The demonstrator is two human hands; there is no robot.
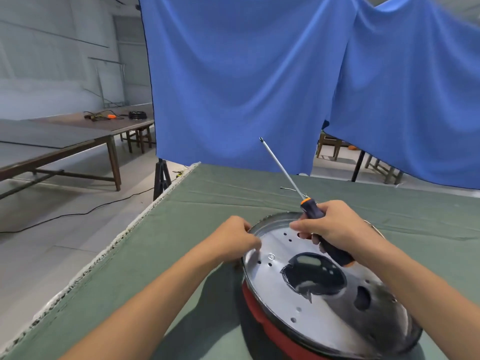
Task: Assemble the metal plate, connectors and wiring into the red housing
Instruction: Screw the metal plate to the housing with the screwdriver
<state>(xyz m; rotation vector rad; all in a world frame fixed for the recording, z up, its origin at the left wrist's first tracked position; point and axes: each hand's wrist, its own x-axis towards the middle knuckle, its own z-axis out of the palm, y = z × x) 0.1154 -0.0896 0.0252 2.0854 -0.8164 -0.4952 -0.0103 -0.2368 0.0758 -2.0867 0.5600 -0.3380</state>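
Head view, lower right of frame. Right hand (337, 227) closed around the dark, orange-collared handle of a long-shafted screwdriver (315, 219); the shaft points up and away toward the blue hanging cloth (259, 74), tip in the air, not engaged with any screw. Left hand (237, 239) sits at the left rim of the round, shiny perforated metal plate (275, 279), fingers curled and pinched at or just above the plate edge; whether a screw or other small part is held, cannot tell.

Plate lies seated in the top of the round red housing (262, 315), which stands on the green cloth-covered table (181, 255) at lower right. A large dark irregular opening in the plate centre; interior below not legible. Several small holes show open, apparently without fasteners.

Judgement: plate placement looks done; fastening appears not yet begun or only partly done. Connectors and wiring are not visible, so their state is unknown. A thin wire-like piece (287, 188) lies on the table beyond the housing, possibly still to be fitted.
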